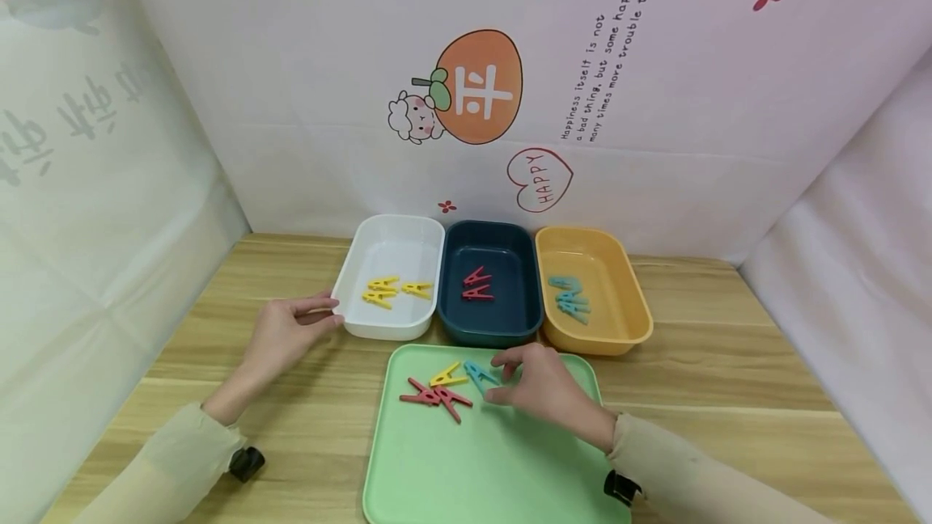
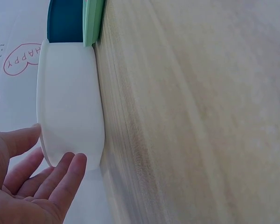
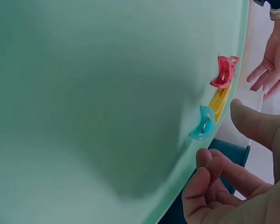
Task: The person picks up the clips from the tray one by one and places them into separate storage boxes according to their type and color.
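Note:
My right hand [image 1: 542, 386] hovers over the green tray [image 1: 495, 467], thumb and fingertips spread apart beside a blue clothespin [image 1: 480, 376]. In the right wrist view the blue clothespin [image 3: 204, 122] stands free of the fingers. Close by on the tray lie a yellow clothespin [image 1: 447, 375] and two red clothespins [image 1: 453, 403]. My left hand [image 1: 284, 330] touches the near left corner of the white bin [image 1: 389, 330] from outside. In the left wrist view its thumb is at the rim and its other fingers lie extended along the outer wall.
Yellow clothespins [image 1: 380, 294] lie in the white bin. Two red clothespins [image 1: 477, 291] are in the dark blue bin [image 1: 488, 237], and several blue ones [image 1: 570, 297] in the orange-yellow bin [image 1: 619, 289]. The bins stand in a row behind the tray, before a printed cloth backdrop [image 1: 328, 103].

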A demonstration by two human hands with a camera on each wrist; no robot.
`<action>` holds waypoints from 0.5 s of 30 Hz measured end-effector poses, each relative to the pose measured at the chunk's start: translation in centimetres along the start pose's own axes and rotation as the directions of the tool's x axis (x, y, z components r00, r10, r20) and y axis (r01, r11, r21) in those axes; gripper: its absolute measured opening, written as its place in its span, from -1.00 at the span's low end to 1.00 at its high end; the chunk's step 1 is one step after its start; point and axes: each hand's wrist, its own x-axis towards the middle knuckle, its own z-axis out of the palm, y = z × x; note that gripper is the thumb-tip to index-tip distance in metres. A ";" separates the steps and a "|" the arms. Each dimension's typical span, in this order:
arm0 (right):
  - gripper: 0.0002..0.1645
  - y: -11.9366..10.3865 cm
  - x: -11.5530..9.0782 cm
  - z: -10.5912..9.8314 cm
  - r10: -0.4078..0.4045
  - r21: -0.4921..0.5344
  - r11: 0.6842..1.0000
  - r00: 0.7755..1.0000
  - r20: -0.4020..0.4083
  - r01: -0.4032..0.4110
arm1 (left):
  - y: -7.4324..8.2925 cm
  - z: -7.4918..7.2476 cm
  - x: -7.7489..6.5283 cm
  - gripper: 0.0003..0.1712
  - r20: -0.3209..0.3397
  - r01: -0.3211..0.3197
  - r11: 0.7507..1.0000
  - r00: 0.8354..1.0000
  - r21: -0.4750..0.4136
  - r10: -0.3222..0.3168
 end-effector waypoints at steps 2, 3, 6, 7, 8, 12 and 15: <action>-0.51 -0.1 0.3 0.4 0.000 -0.020 1.000 1.000 -0.003 0.000 | 0.0 0.0 0.0 -0.59 0.000 0.001 1.000 1.000 0.001 -0.001; -0.49 -0.2 0.4 0.5 0.002 -0.023 1.000 1.000 -0.002 -0.002 | 0.1 0.0 0.0 -0.59 -0.001 0.000 1.000 1.000 0.002 0.000; -0.46 -0.4 0.7 0.8 0.010 -0.020 1.000 1.000 0.006 -0.010 | 0.1 0.0 0.0 -0.59 -0.003 -0.002 1.000 1.000 0.007 0.002; -0.45 -0.4 0.7 0.9 0.015 -0.015 1.000 1.000 0.011 -0.015 | 0.1 0.0 0.0 -0.60 -0.004 -0.004 1.000 1.000 0.010 0.004; -0.45 -0.5 0.8 1.0 0.019 -0.010 1.000 1.000 0.016 -0.019 | 0.1 0.0 0.0 -0.60 -0.004 -0.004 1.000 1.000 0.011 0.004; -0.45 -0.6 0.9 1.4 0.016 -0.003 1.000 1.000 0.023 -0.016 | 0.1 0.1 0.0 -0.60 -0.005 0.000 1.000 1.000 0.007 0.000; -0.48 -0.5 1.0 1.5 0.000 -0.005 1.000 1.000 0.015 0.000 | 0.1 0.1 0.0 -0.60 -0.007 0.004 1.000 1.000 0.006 -0.004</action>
